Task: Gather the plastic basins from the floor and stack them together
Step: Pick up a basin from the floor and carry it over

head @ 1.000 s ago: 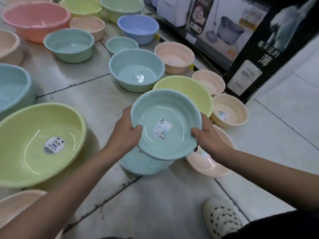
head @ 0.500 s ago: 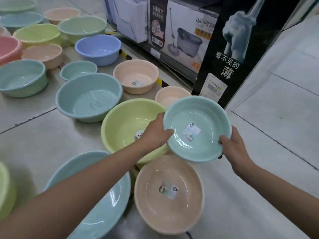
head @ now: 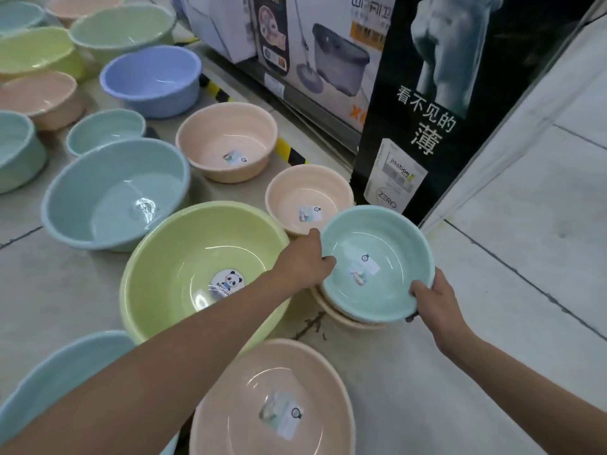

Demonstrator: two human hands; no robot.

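A small mint-green basin sits inside a peach basin on the floor, only the peach rim showing beneath it. My left hand grips the mint basin's left rim, thumb curled inside. My right hand grips its near right rim. Around them lie a large yellow-green basin with a panda sticker, a small peach basin, a peach basin close to me and a big blue-green basin.
More basins cover the floor to the left and back: a periwinkle one, a peach one, several green and teal ones. A black display stand and boxed mop buckets line the back. Bare tile floor lies to the right.
I have carried the mint basin right and down, from above the yellow-green and peach basins into a peach basin on the floor. Both hands keep their grip on its rim.
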